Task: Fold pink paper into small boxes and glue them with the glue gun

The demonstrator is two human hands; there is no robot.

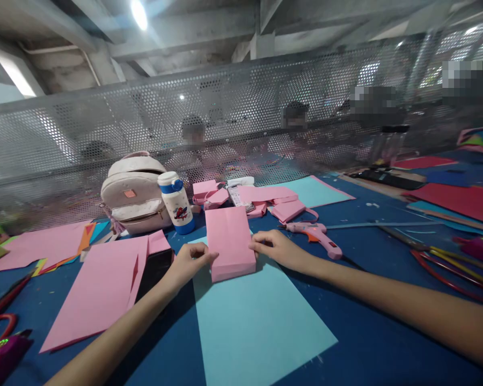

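Note:
A flat pink paper box (231, 236) is held up over a light blue paper sheet (261, 321), its large face toward me and a folded edge along the bottom. My left hand (194, 261) pinches its left side, thumb in front. On the opposite side my right hand (277, 247) grips the edge between thumb and fingers. A pink glue gun (316, 236) lies just right of my right hand. Behind the box are several small pink paper pieces (213, 195), some folded like little boxes or bags.
At the back left stand a pale backpack (131, 185) and a white-and-blue bottle (176, 206). Pink sheets (100, 284) lie left. Red-handled scissors (438, 268) rest right, another pair of scissors (2, 316) far left. A perforated metal screen (233, 134) borders the blue table (346, 305); people sit beyond.

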